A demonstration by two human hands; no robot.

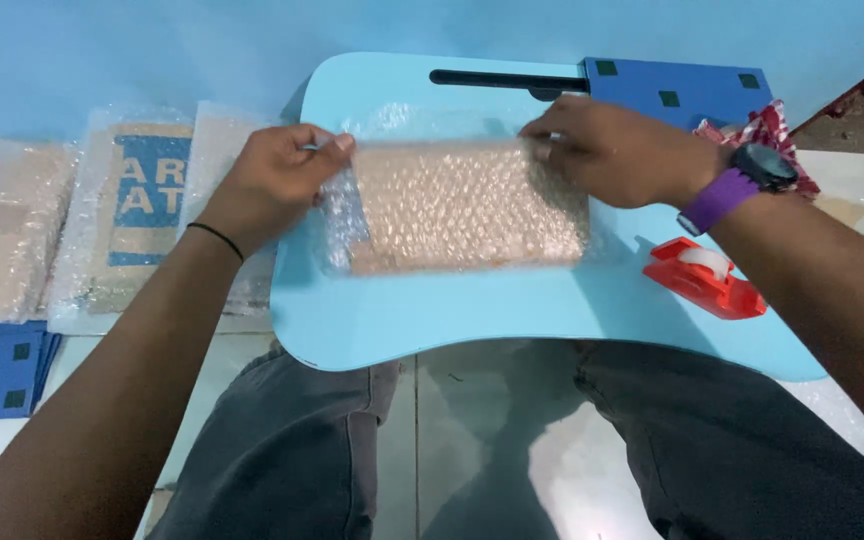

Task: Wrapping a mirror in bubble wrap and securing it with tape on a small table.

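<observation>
Bubble-wrapped parcel [464, 208] between left hand [274, 180] and right hand [620, 152].

- The one camera sits on my head, tilted steeply down and forward over my lap.
- It looks close onto the tray [512, 320] across my knees; the tray fills the middle of the view.
- Beyond the tray's far edge only a strip of wall shows; floor shows below its near edge.

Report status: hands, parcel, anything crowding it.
Left hand pinching bubble wrap at parcel's left end. Right hand pressing its top right edge. Bubble-wrapped parcel flat on light blue lap desk. Red tape dispenser beside it, apart.
</observation>
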